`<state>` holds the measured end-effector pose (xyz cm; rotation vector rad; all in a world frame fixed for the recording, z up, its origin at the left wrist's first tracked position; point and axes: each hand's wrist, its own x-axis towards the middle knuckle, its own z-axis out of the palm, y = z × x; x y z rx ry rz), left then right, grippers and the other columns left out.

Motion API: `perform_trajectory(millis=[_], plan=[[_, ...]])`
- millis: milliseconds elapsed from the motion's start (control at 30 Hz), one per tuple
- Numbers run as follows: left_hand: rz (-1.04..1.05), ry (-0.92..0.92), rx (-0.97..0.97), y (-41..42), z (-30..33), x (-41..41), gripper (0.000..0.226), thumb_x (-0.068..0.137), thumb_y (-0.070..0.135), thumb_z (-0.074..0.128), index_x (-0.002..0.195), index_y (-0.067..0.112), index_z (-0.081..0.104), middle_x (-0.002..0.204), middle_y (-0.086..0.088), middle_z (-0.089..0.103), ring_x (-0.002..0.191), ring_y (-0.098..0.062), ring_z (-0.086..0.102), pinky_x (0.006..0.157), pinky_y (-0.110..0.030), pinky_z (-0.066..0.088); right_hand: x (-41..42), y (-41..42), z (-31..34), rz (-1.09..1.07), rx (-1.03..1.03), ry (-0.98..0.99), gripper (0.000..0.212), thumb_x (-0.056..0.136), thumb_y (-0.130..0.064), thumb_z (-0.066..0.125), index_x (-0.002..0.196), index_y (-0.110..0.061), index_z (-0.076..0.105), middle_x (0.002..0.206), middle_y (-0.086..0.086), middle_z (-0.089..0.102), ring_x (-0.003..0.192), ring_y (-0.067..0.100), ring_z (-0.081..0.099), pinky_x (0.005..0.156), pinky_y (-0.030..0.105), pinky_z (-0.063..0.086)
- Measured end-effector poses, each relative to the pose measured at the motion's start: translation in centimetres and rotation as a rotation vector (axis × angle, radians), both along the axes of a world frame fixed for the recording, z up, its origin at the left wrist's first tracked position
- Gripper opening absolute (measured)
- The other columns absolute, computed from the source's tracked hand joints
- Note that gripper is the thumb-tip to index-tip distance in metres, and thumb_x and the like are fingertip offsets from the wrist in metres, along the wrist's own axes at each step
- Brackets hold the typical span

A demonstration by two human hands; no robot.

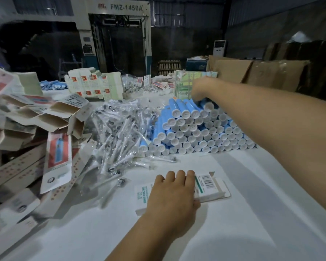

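My left hand [174,194] lies palm down on a white carton [209,187] with green print and a barcode, which rests on the white table [243,213]; the fingers curl over its far edge. My right hand [200,90] reaches far forward to the top of a stacked pile of blue tubes with white caps [196,129]. Its fingers touch the topmost tubes; whether they grip one is hidden by the hand itself.
A heap of bagged toothbrush heads [120,132] lies left of the tubes. Flat and opened cartons [36,129] pile up at the left. White boxes [94,83] stand at the back, cardboard sheets [262,72] at the right, a large machine [119,34] behind.
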<state>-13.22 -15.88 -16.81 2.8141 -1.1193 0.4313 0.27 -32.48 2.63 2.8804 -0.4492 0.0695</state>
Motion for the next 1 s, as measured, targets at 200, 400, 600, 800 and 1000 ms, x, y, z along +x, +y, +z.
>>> perform_trajectory(millis=[200, 400, 600, 800, 1000], plan=[[-0.002, -0.025, 0.009, 0.3, 0.6, -0.2, 0.064, 0.093, 0.050, 0.039, 0.144, 0.017, 0.017, 0.129, -0.003, 0.042, 0.113, -0.028, 0.039, 0.093, -0.042, 0.030, -4.9, -1.7, 0.4, 0.067, 0.753, -0.446, 0.089, 0.083, -0.011, 0.062, 0.150, -0.020, 0.004, 0.077, 0.014, 0.061, 0.047, 0.023, 0.057, 0.044, 0.029, 0.049], [0.059, -0.005, -0.121, 0.5, 1.2, -0.4, 0.066, 0.089, 0.052, 0.040, 0.142, 0.020, 0.017, 0.129, 0.000, 0.041, 0.112, -0.025, 0.039, 0.092, -0.040, 0.031, -15.1, -4.4, -7.6, 0.137, 1.434, -0.770, 0.105, 0.081, 0.000, 0.064, 0.144, -0.050, -0.003, 0.091, 0.010, 0.056, 0.048, 0.031, 0.066, 0.042, 0.032, 0.051], [0.085, 0.016, -0.110, 0.5, 1.1, -0.3, 0.069, 0.090, 0.055, 0.043, 0.144, 0.020, 0.019, 0.130, -0.001, 0.043, 0.113, -0.025, 0.041, 0.090, -0.040, 0.032, -17.6, -3.3, -16.2, -0.005, 1.672, -1.030, 0.084, 0.080, 0.000, 0.061, 0.135, -0.047, 0.020, 0.079, 0.014, 0.066, 0.043, 0.027, 0.063, 0.044, 0.029, 0.051], [0.105, 0.002, -0.180, 0.6, 1.2, -0.3, 0.068, 0.090, 0.052, 0.044, 0.144, 0.018, 0.021, 0.128, -0.002, 0.044, 0.112, -0.026, 0.041, 0.088, -0.040, 0.032, -17.8, -1.6, -17.8, -0.018, 1.390, -1.022, 0.018, 0.092, -0.018, 0.055, 0.089, -0.036, 0.058, 0.085, 0.007, 0.067, 0.052, 0.013, 0.057, 0.048, 0.023, 0.043], [0.118, -0.011, -0.152, 0.9, 1.5, -0.8, 0.071, 0.090, 0.050, 0.047, 0.145, 0.015, 0.019, 0.134, -0.005, 0.041, 0.116, -0.027, 0.039, 0.096, -0.044, 0.031, -18.5, -0.5, -17.8, 0.208, 1.005, -0.973, 0.024, 0.090, -0.031, 0.048, 0.094, -0.022, 0.071, 0.096, -0.007, 0.053, 0.076, -0.001, 0.049, 0.075, 0.012, 0.034]])
